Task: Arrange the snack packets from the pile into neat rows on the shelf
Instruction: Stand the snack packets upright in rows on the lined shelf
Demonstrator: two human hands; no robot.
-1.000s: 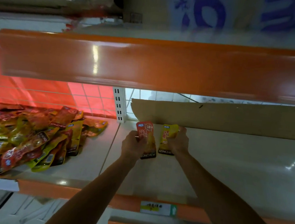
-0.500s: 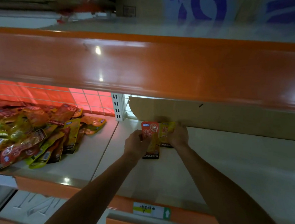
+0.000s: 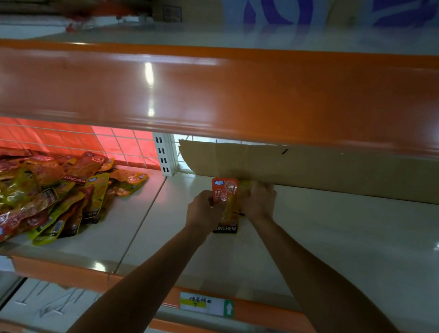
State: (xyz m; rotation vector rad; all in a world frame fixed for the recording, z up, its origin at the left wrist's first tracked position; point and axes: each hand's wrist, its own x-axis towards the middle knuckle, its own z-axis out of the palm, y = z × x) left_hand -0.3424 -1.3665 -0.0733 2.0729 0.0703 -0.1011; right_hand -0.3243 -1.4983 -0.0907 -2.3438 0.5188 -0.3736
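1. Nearest the camera, the shelf's orange front edge (image 3: 76, 276) carries a white, yellow and green price label (image 3: 206, 304), just right of the seam between the two shelf boards.
2. Both bare forearms reach over that front edge, converging toward the back of the right-hand board.
3. The left hand (image 3: 203, 212) has its fingers curled round the left edge of a red snack packet (image 3: 224, 193), pinching it. The packet's black "KONCHEW" band points toward the front edge.
4. Right beside it, touching, the right hand (image 3: 259, 201) is curled over a yellow snack packet (image 3: 245, 187). Most of that packet is hidden under the fingers, and only a yellow strip shows beside the red one.
5. Both packets sit close to the shelf's back edge, with their top ends up against a brown cardboard sheet (image 3: 345, 172) that stands along that edge.
6. Over on the left board is the pile of snack packets (image 3: 38, 190), red and yellow and jumbled, spread from the left edge almost to the seam and well apart from the hands.
7. Behind the pile there's a wire grid back panel (image 3: 69, 140), glowing red, and a white slotted upright (image 3: 162, 153) at the seam.
8. Farthest up, the upper shelf's glossy orange fascia (image 3: 219, 97) spans the whole view, with cartons (image 3: 280, 9) standing on that shelf.
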